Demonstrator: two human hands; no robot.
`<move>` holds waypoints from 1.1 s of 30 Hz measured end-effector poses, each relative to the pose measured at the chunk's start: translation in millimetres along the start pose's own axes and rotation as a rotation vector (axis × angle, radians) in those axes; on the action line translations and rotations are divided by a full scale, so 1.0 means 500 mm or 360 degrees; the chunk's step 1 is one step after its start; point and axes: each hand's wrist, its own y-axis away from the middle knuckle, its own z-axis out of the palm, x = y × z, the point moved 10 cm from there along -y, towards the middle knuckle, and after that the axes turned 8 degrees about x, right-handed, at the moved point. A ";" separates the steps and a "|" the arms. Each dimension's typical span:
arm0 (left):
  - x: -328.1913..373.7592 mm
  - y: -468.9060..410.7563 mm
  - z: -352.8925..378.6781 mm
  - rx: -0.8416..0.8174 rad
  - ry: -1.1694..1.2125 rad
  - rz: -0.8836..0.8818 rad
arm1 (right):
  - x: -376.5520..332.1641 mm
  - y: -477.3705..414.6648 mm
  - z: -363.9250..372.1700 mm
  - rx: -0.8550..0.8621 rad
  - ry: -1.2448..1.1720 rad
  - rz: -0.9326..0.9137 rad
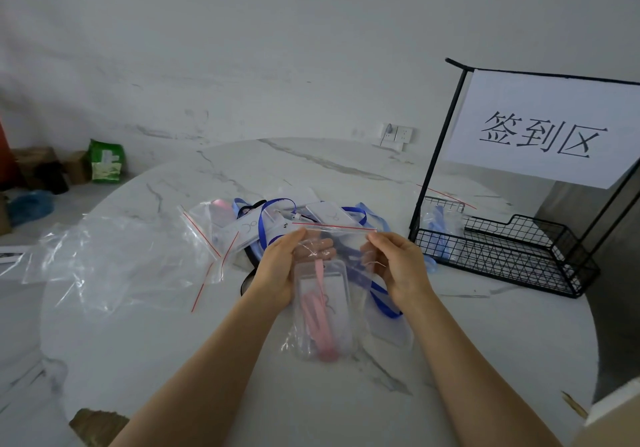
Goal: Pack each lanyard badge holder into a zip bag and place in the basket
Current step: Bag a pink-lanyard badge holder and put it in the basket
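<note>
Head view: left hand, right hand pinch zip bag top; left fingers blurred behind it.

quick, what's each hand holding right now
Left hand: pinching the left top edge of the clear plastic zip bag with the pink lanyard badge holder inside.
Right hand: pinching the same bag's right top edge.

Marble table with lanyard pile, loose zip bags and wire basket (far right)
</note>
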 end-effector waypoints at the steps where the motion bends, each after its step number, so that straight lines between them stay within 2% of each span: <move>1: 0.001 0.001 0.001 -0.0001 -0.0002 0.0004 | -0.003 0.001 0.000 0.0006 -0.0007 -0.0021; 13: -0.001 0.007 -0.003 0.0062 -0.0023 0.0004 | -0.009 -0.002 -0.009 0.0124 0.0154 -0.0168; 23: 0.001 0.015 0.004 0.0062 -0.0013 0.0020 | -0.006 0.001 0.014 -0.0075 0.0172 -0.0144; 33: -0.002 0.020 0.008 0.0039 -0.0077 0.0041 | -0.010 0.001 0.009 -0.0040 0.0084 -0.0151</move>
